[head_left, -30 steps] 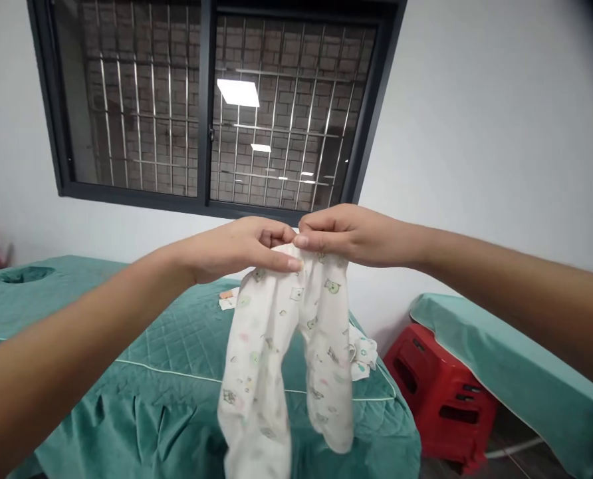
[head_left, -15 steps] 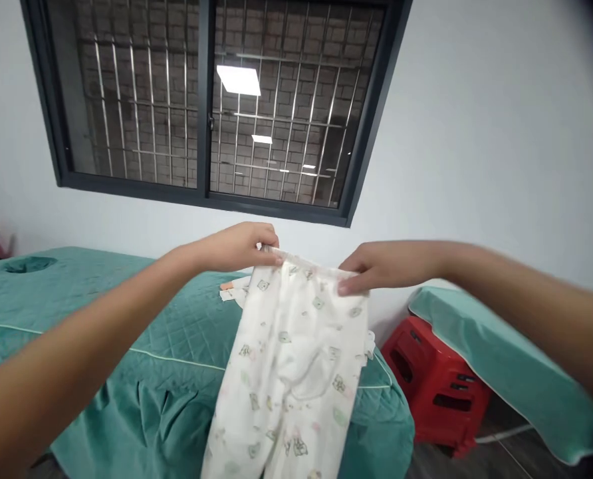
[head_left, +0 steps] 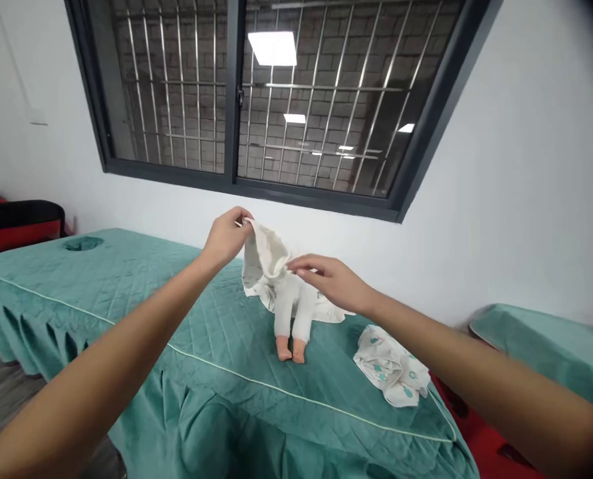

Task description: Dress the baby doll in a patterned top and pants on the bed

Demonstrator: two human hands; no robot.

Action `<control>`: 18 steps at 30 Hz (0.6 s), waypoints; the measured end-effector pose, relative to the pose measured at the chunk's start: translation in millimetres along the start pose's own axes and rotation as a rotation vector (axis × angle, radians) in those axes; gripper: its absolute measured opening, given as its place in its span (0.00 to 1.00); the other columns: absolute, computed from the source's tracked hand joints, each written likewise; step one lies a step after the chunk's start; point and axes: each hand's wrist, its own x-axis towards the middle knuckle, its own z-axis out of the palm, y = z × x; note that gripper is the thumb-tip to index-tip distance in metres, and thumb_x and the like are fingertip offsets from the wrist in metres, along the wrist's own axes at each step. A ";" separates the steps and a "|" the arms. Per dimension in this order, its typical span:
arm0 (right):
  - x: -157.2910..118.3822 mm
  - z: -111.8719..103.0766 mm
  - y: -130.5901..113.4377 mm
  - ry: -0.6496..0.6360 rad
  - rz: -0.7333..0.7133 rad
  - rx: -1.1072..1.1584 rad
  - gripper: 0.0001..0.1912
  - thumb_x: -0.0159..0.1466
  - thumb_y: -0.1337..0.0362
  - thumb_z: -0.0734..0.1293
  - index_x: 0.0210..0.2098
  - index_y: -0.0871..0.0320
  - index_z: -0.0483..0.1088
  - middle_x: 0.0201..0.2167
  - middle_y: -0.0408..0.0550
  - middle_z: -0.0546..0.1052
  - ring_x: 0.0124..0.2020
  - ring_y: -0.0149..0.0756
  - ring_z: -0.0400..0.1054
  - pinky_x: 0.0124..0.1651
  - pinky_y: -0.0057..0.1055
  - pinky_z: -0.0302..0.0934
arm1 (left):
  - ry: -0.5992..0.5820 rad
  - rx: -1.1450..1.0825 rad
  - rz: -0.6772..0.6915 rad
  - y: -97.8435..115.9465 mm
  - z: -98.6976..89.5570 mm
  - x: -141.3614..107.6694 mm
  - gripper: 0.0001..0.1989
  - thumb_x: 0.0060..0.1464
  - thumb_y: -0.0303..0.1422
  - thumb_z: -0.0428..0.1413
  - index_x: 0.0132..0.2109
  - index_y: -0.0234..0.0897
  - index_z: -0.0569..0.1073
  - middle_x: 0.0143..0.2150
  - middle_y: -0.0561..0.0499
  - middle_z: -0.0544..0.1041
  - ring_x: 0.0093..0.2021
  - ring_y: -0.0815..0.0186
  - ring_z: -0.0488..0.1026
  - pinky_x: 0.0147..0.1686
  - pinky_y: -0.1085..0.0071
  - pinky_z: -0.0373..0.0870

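My left hand (head_left: 229, 234) is closed on the waistband of white printed baby pants (head_left: 266, 249), lifting one side of it. At the opposite edge of the waistband, my right hand (head_left: 326, 276) pinches the cloth between thumb and fingers. The waist opening gapes between both hands. Just below lies a doll (head_left: 293, 313) in white leg coverings, its bare feet (head_left: 291, 349) pointing towards me. The doll's upper body is hidden behind the pants. White cloth is spread under and beside the doll.
A green quilted bed cover (head_left: 217, 332) lies under everything, with a face hole (head_left: 83, 244) at the far left. A crumpled white printed cloth (head_left: 391, 366) rests near the right end. Red stools (head_left: 486, 432) stand at the right. A barred window (head_left: 316, 100) is behind.
The pants, earlier hanging full length in front of me, are now over the doll with the waist opening showing. My view has shifted; the doll's legs and the crumpled cloth have come into sight.
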 end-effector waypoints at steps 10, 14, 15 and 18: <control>17.1 17.9 137.0 -0.128 0.126 -0.109 0.15 0.68 0.61 0.59 0.46 0.55 0.75 0.48 0.48 0.78 0.48 0.38 0.71 0.51 0.36 0.63 | -0.751 0.031 -0.282 -140.1 85.6 -63.9 0.11 0.42 0.33 0.55 0.36 0.38 0.76 0.36 0.50 0.78 0.40 0.59 0.74 0.43 0.67 0.67; 40.8 11.6 228.9 -0.109 0.401 -0.243 0.23 0.66 0.56 0.63 0.59 0.55 0.66 0.63 0.52 0.68 0.63 0.43 0.61 0.64 0.39 0.53 | -0.593 -0.211 -0.518 -164.6 138.9 -71.2 0.15 0.50 0.40 0.55 0.42 0.35 0.74 0.45 0.44 0.77 0.50 0.56 0.73 0.52 0.63 0.66; 47.6 11.9 251.2 -0.091 0.476 -0.259 0.27 0.66 0.54 0.63 0.62 0.57 0.63 0.65 0.55 0.65 0.65 0.46 0.58 0.66 0.41 0.51 | -0.584 -0.299 -0.627 -167.5 154.3 -72.8 0.17 0.50 0.42 0.55 0.42 0.35 0.73 0.44 0.43 0.77 0.50 0.55 0.73 0.52 0.62 0.67; 68.4 17.2 311.6 -0.045 0.653 -0.280 0.38 0.66 0.49 0.61 0.67 0.66 0.51 0.67 0.69 0.59 0.67 0.57 0.55 0.66 0.51 0.49 | -0.595 -0.464 -0.858 -172.1 199.2 -76.8 0.29 0.50 0.50 0.57 0.52 0.34 0.69 0.48 0.40 0.76 0.50 0.53 0.74 0.48 0.60 0.71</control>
